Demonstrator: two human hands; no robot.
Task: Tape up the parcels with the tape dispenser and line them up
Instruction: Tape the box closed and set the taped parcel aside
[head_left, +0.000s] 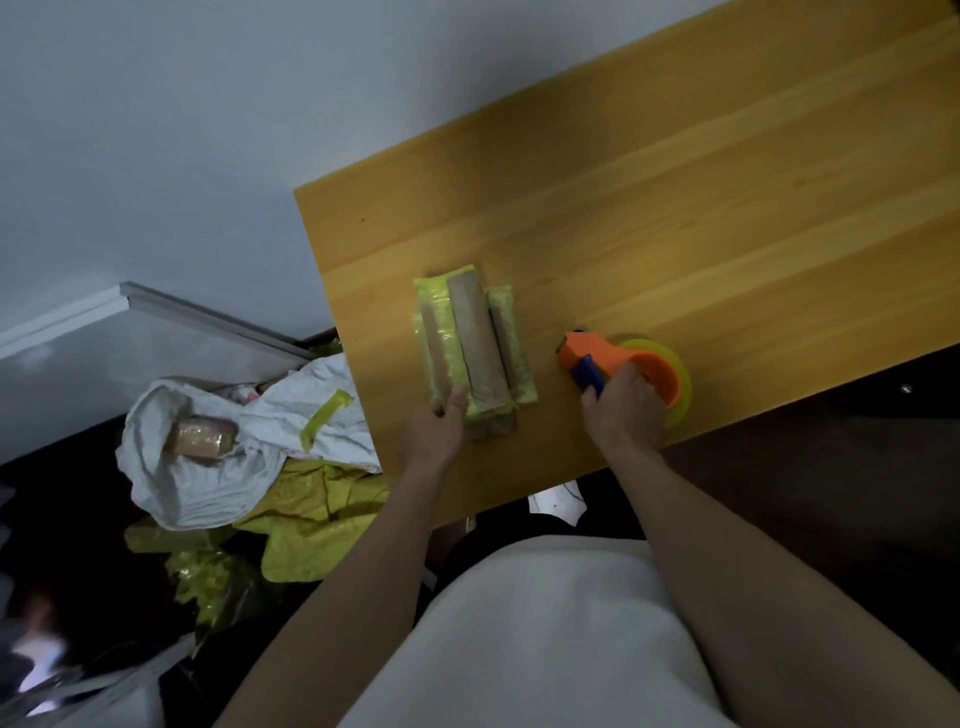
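Gripping the orange plastic dispenser (623, 366), the right hand (621, 405) rests on the smooth wooden bench (675, 208); the left hand (434, 426) pinches flat, yellow-taped cardboard parcels (475, 345).

left arm: bare, stretched forward and a bit inward from the bottom edge
left hand (435, 426): thumb on top, fingers curled under, pinching the near end of the parcels (470, 348)
right arm: bare too, reaching forward
right hand (626, 405): fingers wrapped round the tape dispenser (623, 366) handle
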